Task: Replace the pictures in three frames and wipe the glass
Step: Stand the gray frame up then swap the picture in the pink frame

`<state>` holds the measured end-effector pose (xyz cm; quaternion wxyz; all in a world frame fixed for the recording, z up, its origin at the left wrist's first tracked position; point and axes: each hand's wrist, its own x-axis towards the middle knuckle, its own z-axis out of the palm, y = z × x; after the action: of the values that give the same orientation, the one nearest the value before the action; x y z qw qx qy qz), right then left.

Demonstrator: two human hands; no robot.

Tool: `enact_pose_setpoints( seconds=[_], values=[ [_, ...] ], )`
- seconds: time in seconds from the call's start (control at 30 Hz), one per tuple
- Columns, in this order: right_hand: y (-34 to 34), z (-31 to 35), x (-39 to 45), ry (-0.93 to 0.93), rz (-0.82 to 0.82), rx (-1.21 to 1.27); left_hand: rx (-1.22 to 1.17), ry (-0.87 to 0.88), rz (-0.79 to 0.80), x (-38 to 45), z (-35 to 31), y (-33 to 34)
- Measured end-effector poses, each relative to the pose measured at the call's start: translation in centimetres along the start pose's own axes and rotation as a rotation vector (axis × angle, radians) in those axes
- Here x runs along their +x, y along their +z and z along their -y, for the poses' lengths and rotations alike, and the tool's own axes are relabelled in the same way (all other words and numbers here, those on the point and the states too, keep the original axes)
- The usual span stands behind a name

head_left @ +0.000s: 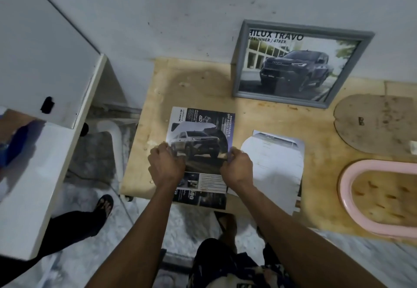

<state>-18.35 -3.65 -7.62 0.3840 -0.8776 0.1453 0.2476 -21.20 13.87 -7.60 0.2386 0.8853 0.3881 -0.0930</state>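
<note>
A printed car brochure page (pixel 200 134) lies on the wooden table (pixel 259 116), hanging a little over its front edge. My left hand (pixel 165 163) grips its left side and my right hand (pixel 237 165) grips its right side, both with fingers closed on the paper. A white sheet with an arched cut-out shape (pixel 274 165) lies just right of it. A grey picture frame (pixel 297 64) holding a dark pickup truck picture leans on the wall at the back. An oval pink frame (pixel 352 197) lies at the right edge, and its brown oval backing board (pixel 379 125) lies behind it.
A white cabinet (pixel 45 61) with an open door stands to the left. Another person's leg and sandalled foot (pixel 103 206) are on the marbled floor at lower left. A blue object (pixel 13 143) shows at the far left edge.
</note>
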Motion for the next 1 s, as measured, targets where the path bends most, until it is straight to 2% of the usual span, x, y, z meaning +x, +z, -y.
enact_pose_setpoints(
  seconds=[0.1, 0.27, 0.37, 0.43, 0.57, 0.73, 1.0],
  values=[
    [-1.6, -1.7, -0.5, 0.035, -0.115, 0.023, -0.063, 0.126, 0.026, -1.7, -1.8, 0.9],
    [-7.2, -6.6, -1.7, 0.134, -0.319, 0.004, -0.219, 0.278, 0.268, -5.8, -6.5, 3.6],
    [-9.6, -9.4, -2.6, 0.247, -0.331, 0.022, -0.154, 0.342, 0.398, -7.9, -8.6, 5.5],
    [-10.0, -10.7, -2.9, 0.258, -0.314, 0.051, -0.094, 0.356, 0.430, -8.8, -9.4, 6.5],
    [-9.9, -11.5, -2.7, 0.259, -0.331, 0.103, 0.018, 0.332, 0.414, -9.0, -10.5, 7.4],
    [-10.7, -12.0, -1.9, 0.300, -0.367, 0.178, 0.010, 0.278, 0.462, -9.5, -11.7, 8.1],
    [-14.0, -14.2, -1.2, 0.336, -0.345, 0.417, -0.321, 0.036, 0.477, -12.0, -12.0, 9.6]
  ],
)
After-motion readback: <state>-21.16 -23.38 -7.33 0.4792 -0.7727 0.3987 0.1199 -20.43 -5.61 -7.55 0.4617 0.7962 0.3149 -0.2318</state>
